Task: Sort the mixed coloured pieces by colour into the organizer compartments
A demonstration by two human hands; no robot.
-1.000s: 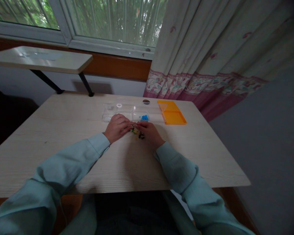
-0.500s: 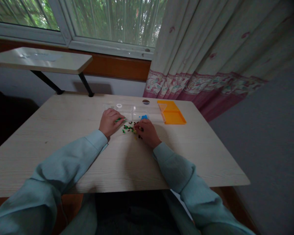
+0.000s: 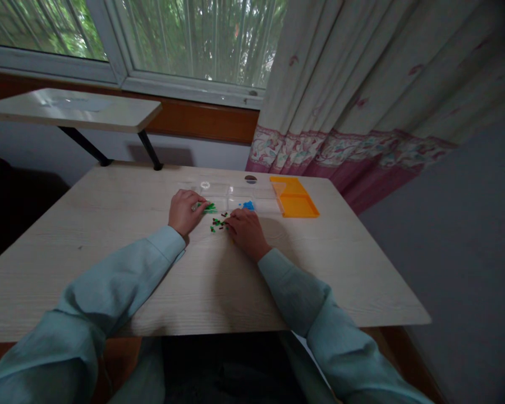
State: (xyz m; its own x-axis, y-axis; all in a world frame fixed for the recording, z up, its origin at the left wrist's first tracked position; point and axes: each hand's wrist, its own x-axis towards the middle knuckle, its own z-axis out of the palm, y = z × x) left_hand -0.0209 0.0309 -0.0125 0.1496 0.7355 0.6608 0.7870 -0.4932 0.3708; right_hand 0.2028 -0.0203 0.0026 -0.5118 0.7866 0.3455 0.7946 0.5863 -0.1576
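A clear plastic compartment tray (image 3: 221, 196) lies toward the back of the table. Small green pieces (image 3: 210, 208) sit in its front left part, small blue pieces (image 3: 247, 206) further right. My left hand (image 3: 186, 212) is at the tray's front left corner, fingers closed together beside the green pieces; whatever is between the fingertips is too small to tell. In front of the tray lies a loose pile of tiny green and dark brown pieces (image 3: 217, 223). My right hand (image 3: 247, 231) reaches over the pile's right side, fingertips pinched down at it and hiding part of it.
An orange two-part tray (image 3: 302, 206) touches the clear tray's right end. A round dark cable hole (image 3: 251, 179) is behind. On the back left stands a raised shelf (image 3: 109, 115) on black legs (image 3: 150, 150). A curtain (image 3: 320, 112) hangs behind the table (image 3: 151, 297).
My left fingers have drawn back slightly, uncovering more green pieces in the tray. My right hand has shifted a little left over the pile. The view has tilted slightly upward.
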